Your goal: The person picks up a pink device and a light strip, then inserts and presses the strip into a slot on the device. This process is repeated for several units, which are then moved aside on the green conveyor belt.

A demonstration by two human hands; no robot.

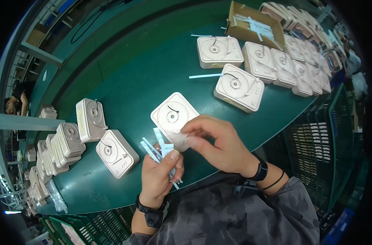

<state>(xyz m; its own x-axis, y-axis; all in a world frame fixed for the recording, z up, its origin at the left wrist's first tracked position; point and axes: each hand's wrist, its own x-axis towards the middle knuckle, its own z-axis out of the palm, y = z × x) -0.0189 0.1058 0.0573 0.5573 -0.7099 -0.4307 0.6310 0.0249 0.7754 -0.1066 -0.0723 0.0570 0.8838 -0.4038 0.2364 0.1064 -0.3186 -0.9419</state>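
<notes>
My left hand (160,175) is closed around a bunch of narrow light-blue strips (156,152), which fan out above the thumb. Just beyond it on the green table lies a pale pink, record-player-shaped box (172,107), with a round disc and a short black wire on top. My right hand (218,143) is over the near right corner of this box, thumb and fingers pinched together. Something whitish shows at those fingertips, too blurred to name. The fingers hide the box's near corner, and I cannot tell whether they touch it.
Similar boxes stand at left (91,119) and lower left (117,153), with a row behind them. More boxes (239,87) sit at right, some with blue strips. A cardboard box (255,26) holds strips. Green crates (316,143) flank the table (129,85). A person (21,98) is far left.
</notes>
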